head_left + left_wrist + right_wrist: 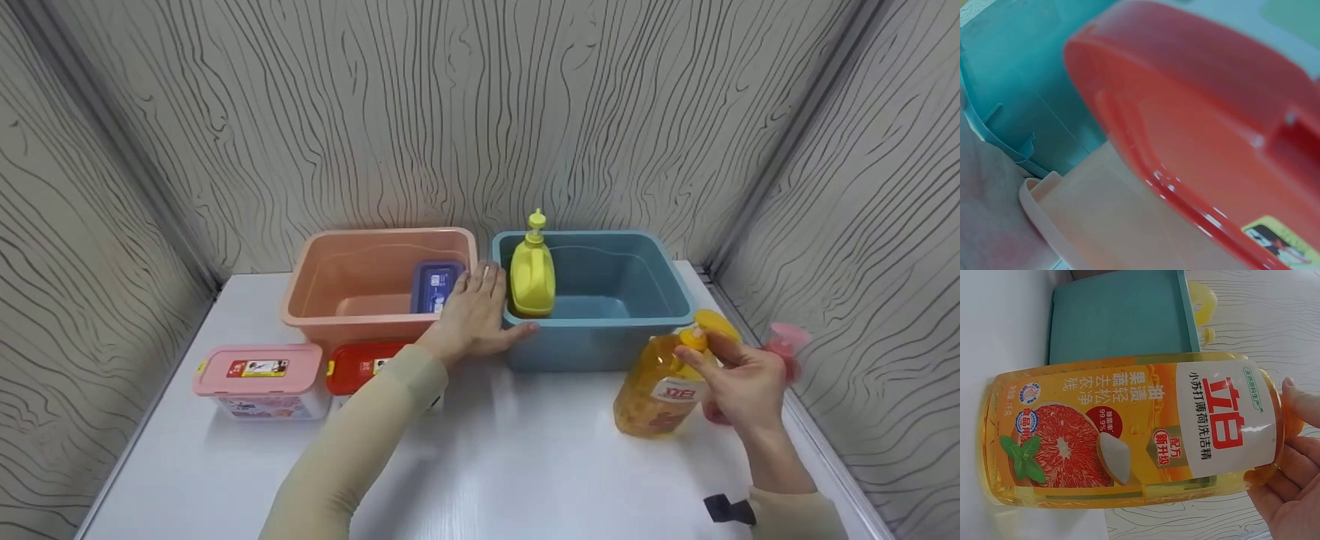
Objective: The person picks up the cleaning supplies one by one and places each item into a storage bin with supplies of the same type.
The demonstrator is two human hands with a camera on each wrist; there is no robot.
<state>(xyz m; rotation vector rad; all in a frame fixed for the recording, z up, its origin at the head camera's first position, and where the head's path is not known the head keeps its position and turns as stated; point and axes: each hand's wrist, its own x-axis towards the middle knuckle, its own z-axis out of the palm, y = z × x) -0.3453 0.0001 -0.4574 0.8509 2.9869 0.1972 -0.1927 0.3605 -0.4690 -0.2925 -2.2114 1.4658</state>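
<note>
My right hand (742, 375) grips the neck of an amber dish soap bottle (652, 401), just below its yellow pump head. The bottle tilts in front of the blue bin's (592, 349) right end; its printed label (1129, 433) fills the right wrist view. Whether its base touches the table cannot be told. My left hand (474, 311) lies with straight fingers over the neighbouring rims of the salmon-pink bin (307, 296) and the blue bin, holding nothing. A yellow pump bottle (531, 281) stands in the blue bin's left end. Inside the pink bin is a purple-lidded box (436, 285).
A pink-lidded tub (262, 375) and a red-lidded tub (351, 369) stand before the pink bin, the red one partly behind my left forearm. A pink-red pump bottle (784, 346) is partly hidden behind my right hand. Patterned walls enclose the white table (510, 465).
</note>
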